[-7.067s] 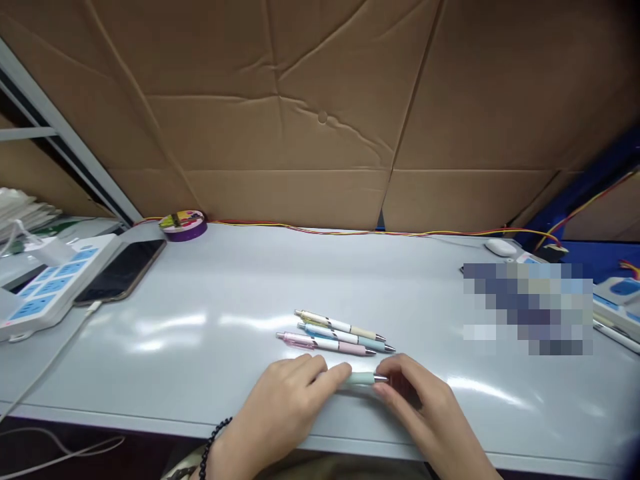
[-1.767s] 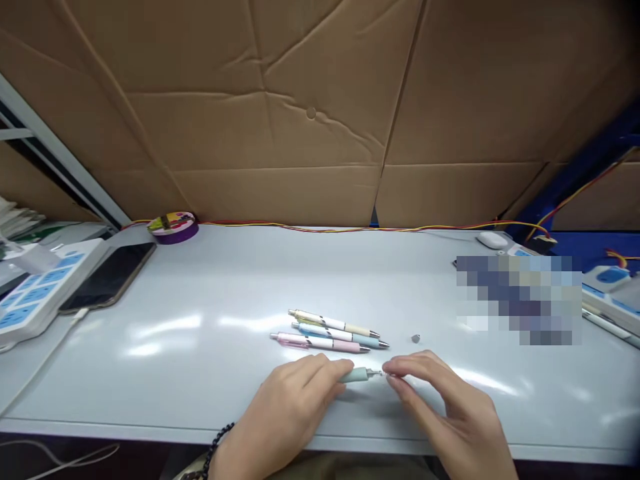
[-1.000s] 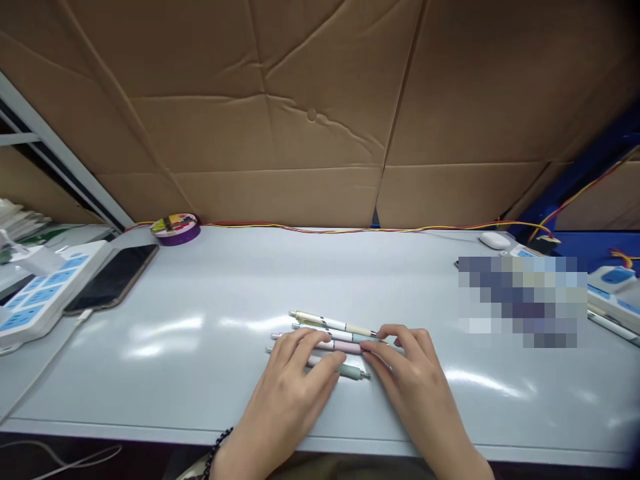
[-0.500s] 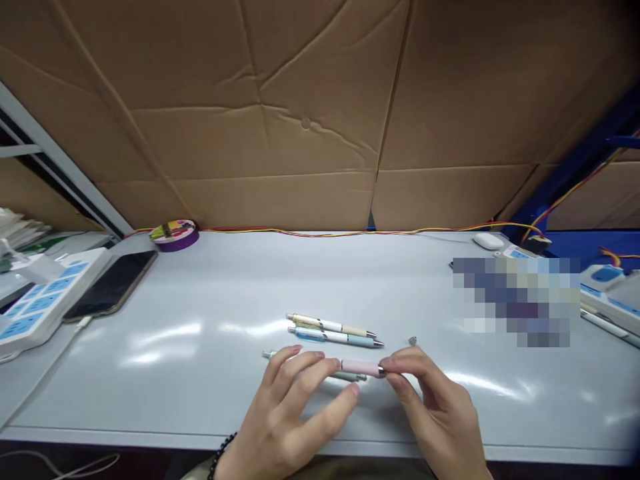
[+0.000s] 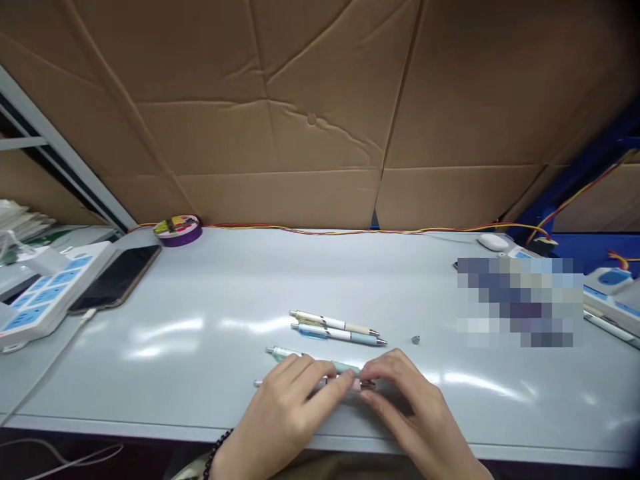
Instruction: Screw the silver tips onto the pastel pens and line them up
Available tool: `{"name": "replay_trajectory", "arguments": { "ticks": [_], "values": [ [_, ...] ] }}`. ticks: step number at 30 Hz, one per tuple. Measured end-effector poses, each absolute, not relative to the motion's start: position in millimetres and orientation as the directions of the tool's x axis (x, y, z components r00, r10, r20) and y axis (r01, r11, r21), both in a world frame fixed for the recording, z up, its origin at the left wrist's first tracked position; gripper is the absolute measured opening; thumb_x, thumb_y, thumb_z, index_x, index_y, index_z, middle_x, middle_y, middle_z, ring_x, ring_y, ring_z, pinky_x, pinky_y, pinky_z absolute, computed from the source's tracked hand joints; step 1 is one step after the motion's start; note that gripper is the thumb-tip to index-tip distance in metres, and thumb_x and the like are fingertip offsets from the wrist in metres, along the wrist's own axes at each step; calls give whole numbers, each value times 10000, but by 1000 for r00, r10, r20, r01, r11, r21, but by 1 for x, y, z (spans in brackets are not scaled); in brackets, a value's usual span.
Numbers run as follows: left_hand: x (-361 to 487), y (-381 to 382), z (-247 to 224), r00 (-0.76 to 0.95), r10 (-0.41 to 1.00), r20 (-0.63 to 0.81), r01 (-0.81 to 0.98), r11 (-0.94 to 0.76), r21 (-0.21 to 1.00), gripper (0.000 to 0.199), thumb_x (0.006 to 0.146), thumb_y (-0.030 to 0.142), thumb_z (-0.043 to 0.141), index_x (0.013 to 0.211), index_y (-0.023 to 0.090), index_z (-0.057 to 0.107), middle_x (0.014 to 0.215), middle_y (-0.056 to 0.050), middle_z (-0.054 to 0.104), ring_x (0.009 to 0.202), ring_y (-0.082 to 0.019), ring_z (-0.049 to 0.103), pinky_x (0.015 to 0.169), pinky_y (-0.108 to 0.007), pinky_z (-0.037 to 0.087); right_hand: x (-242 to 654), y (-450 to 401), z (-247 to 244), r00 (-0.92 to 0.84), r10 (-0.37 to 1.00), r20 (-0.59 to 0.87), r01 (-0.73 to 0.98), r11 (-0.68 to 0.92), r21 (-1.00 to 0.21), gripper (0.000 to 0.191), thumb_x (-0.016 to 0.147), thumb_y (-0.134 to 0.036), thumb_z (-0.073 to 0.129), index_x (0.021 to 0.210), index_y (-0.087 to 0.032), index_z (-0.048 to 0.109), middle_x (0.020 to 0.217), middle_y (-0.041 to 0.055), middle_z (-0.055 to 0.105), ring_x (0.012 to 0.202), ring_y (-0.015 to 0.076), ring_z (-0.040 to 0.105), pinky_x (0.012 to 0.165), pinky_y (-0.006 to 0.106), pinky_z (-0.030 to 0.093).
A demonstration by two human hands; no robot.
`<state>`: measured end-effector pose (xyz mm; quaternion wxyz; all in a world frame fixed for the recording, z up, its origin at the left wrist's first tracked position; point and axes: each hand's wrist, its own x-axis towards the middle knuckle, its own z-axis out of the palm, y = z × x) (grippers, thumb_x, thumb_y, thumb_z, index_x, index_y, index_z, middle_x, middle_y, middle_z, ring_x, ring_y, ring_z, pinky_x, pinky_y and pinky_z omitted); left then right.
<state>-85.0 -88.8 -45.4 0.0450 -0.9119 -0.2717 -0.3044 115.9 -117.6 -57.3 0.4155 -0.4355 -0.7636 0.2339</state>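
Head view: two bare hands meet over a pen near the table's front edge.
Pink pen (image 5: 350, 383): slim, with a pale pink grip and a clear clicker end poking out to the left; it lies level across the view, mostly hidden by fingers.
Left hand (image 5: 290, 407): fingers curled over the pink pen's barrel, holding it; a dark bead bracelet (image 5: 216, 450) circles the wrist.
Right hand (image 5: 407, 400): fingertips pinched narrow on the pink pen's tip end.
Green pen (image 5: 313, 359): just behind the pink pen on the table, its metal tip missing.
Cream pen (image 5: 334, 323): farther back, side by side with the blue pen (image 5: 340, 333).
Metal tip (image 5: 415, 339): small loose piece, right of the blue pen, apart from it.
Table (image 5: 225, 287): pale grey, glossy, with light glare.
Left side: phone (image 5: 116, 277), power strip (image 5: 43, 293), tape roll (image 5: 179, 229).
Back: creased cardboard (image 5: 320, 113) wall; red-yellow wire (image 5: 360, 231) runs along its foot.
Right side: white mouse (image 5: 493, 241) and a blurred patch.
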Motion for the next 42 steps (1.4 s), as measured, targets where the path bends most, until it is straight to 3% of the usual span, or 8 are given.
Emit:
{"name": "replay_trajectory", "arguments": {
  "ticks": [5, 8, 13, 18, 24, 29, 36, 42],
  "values": [
    [-84, -90, -49, 704, 537, 465, 524, -835, 171, 266, 979, 159, 344, 1067, 182, 594, 824, -40, 617, 691, -163, 561, 599, -271, 457, 114, -117, -55, -284, 884, 372, 546, 468, -695, 194, 906, -212, 514, 1093, -265, 510, 898, 4, 652, 791, 159, 635, 689, 247, 519],
    [-84, -91, -47, 714, 560, 420, 529, -824, 200, 270, 964, 144, 333, 1095, 179, 566, 825, -46, 602, 715, -173, 570, 617, -274, 477, 114, -118, -54, -289, 877, 383, 549, 479, -685, 181, 940, -179, 420, 1060, -265, 525, 884, 2, 672, 772, 152, 649, 672, 238, 513],
    [-84, -92, -44, 707, 612, 356, 566, -790, 235, 273, 970, 184, 310, 1127, 189, 534, 827, -41, 579, 668, -171, 557, 556, -257, 464, 115, -119, -52, -311, 870, 383, 488, 491, -721, 199, 919, -129, 440, 1026, -274, 523, 862, -7, 633, 775, 144, 618, 679, 240, 504],
    [-83, -90, -50, 708, 601, 371, 577, -795, 187, 218, 983, 244, 362, 1058, 227, 566, 766, -12, 548, 615, -145, 535, 522, -228, 415, 115, -117, -54, -288, 873, 393, 527, 487, -697, 174, 910, -175, 479, 1062, -253, 517, 901, 9, 647, 793, 153, 628, 690, 249, 512],
    [-81, -90, -51, 705, 582, 404, 563, -807, 180, 235, 999, 224, 329, 1074, 189, 549, 772, -19, 572, 642, -157, 551, 537, -248, 424, 113, -117, -52, -269, 878, 396, 515, 479, -711, 179, 900, -124, 489, 998, -263, 546, 838, -4, 634, 735, 145, 614, 645, 239, 514],
    [-82, -89, -52, 701, 585, 407, 562, -805, 189, 227, 999, 218, 337, 1090, 180, 542, 751, -13, 575, 644, -164, 557, 537, -257, 427, 115, -117, -51, -276, 840, 468, 470, 543, -696, 227, 869, -112, 534, 1035, -267, 531, 918, 4, 637, 860, 159, 613, 738, 249, 519],
    [-82, -89, -52, 705, 591, 392, 570, -801, 182, 203, 992, 209, 355, 1077, 176, 536, 737, -12, 574, 636, -170, 556, 534, -264, 418, 113, -118, -51, -262, 896, 359, 512, 445, -735, 186, 908, -147, 490, 1024, -273, 561, 855, -10, 649, 757, 147, 632, 663, 245, 526],
    [-83, -89, -51, 692, 572, 441, 555, -812, 180, 237, 1001, 194, 314, 1120, 158, 515, 744, -18, 595, 634, -166, 568, 529, -263, 426, 116, -116, -55, -228, 850, 475, 442, 525, -728, 184, 875, -83, 525, 929, -253, 572, 870, 4, 667, 826, 160, 639, 712, 253, 534]
  ]
}}
